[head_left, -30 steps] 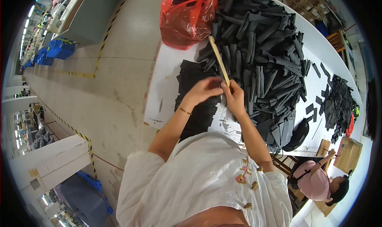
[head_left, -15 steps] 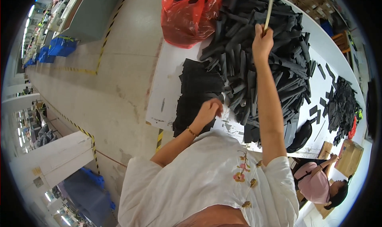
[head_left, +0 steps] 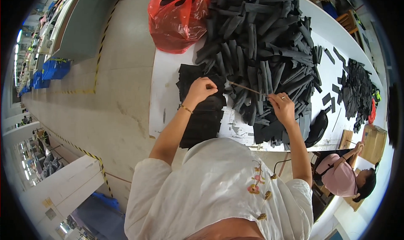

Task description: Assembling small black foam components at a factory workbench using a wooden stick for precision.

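My right hand point(head_left: 283, 109) is closed around one end of a thin stick point(head_left: 248, 88) at the near edge of a big heap of curled black strips point(head_left: 269, 42). The stick points left across the strips, toward my other hand. Over a neat stack of flat black pieces point(head_left: 200, 122), my left hand point(head_left: 202, 90) has its fingers curled together; whether anything is pinched in them is hidden. More flat black pieces point(head_left: 269, 133) lie on the table below my right hand.
A red plastic bag point(head_left: 179, 25) stands at the table's far left corner. On the right of the white table point(head_left: 162, 93) are a black pouch-like item point(head_left: 317, 128) and a smaller pile of black scraps point(head_left: 357, 88). A co-worker in pink point(head_left: 338, 175) sits at the right.
My right hand has come back from the far heap toward me, and the stick has swung from pointing away to pointing left. My left hand has moved up and left over the flat stack.
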Demonstrator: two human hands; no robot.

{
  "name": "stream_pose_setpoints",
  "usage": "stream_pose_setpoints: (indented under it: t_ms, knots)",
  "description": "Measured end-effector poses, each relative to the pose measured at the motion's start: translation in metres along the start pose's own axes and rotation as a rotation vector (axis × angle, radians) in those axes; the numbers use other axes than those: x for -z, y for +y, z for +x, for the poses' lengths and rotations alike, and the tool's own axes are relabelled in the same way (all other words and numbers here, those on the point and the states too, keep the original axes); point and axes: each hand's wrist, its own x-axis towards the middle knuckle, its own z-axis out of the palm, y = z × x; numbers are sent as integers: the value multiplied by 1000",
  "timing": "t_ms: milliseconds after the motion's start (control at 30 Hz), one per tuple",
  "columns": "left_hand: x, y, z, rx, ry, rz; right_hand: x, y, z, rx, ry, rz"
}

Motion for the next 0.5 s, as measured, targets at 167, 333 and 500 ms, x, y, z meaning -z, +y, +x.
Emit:
stream_pose_setpoints:
  t_ms: [167,333,500]
  knots:
    - [18,11,2,131,-70,-200,6,-5,1,154,-76,-89]
    - [17,35,-1,-63,-51,-67,-21,-27,11,230,-98,-62]
    - [12,114,-21,-436,405,207,-93,-59,4,-16,-164,528]
